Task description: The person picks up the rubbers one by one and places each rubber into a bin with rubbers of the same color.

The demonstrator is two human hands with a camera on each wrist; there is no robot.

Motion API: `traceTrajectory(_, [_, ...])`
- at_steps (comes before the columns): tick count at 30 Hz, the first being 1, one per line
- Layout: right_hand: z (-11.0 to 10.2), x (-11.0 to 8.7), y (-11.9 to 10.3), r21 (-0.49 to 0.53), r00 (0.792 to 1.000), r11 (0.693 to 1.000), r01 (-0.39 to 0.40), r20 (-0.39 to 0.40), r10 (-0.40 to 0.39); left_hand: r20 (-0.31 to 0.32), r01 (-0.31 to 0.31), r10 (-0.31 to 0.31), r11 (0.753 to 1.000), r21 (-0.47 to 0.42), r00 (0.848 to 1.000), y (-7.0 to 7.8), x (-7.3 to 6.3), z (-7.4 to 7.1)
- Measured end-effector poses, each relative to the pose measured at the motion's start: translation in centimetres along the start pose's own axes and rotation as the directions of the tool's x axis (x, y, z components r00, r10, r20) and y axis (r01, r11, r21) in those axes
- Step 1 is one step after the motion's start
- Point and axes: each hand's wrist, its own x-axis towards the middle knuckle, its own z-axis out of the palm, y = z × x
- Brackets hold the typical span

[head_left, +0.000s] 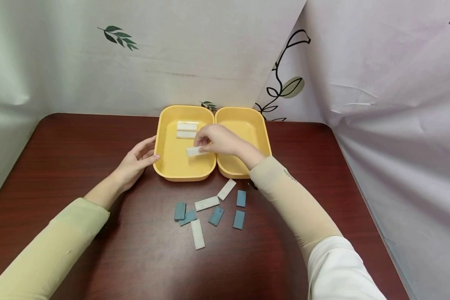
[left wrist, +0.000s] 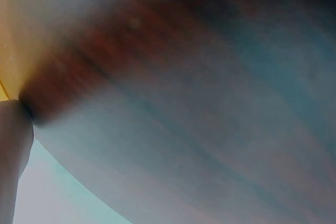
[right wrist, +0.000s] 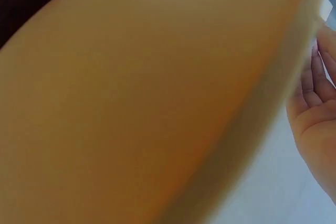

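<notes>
White tile (head_left: 192,152) first: it's inside the walls of the left tray (head_left: 172,162), one end pinched between the thumb and curled fingers of your right hand (head_left: 222,139). Holding it by the end probably keeps your fingers clear of the rest of it. Can't tell if it's touching the tray floor.

Your left hand (head_left: 136,160) isn't clutching anything, just fingers loosely extended against that tray's outer side, thumb at the rim. I'd guess that's to stop it sliding. Your wrist cams are mostly blur.

Further back you've got two white tiles (head_left: 186,126) lying flat side by side, which looks like deliberate lining up. The right tray (head_left: 243,121) sits right beside the left one, under your right wrist.

Both trays look like smooth yellow plastic with rounded corners. Tiles are thin rectangles: three loose white tiles (head_left: 207,203) and five stubbier, matte blue tiles (head_left: 238,220), one overlapping another, scattered across your glossy reddish-brown table (head_left: 135,254). Behind it all, creased pale cloth (head_left: 172,62) with leaf prints.
</notes>
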Motion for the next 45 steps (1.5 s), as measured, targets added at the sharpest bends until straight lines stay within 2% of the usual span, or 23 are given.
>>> traceTrajectory(21, [1.5,2.0,0.8,0.051,0.998,0.997,-0.058,-0.019,0.059,0.000,0.010,-0.010,1.000,0.017,1.000,0.0,-0.1,0.0])
traceTrajectory(45, [1.9,4.5,0.7,-0.004,0.991,0.991,-0.131,-0.008,0.131,-0.001,0.008,-0.008,1.000,0.025,1.000,0.1,0.0,0.0])
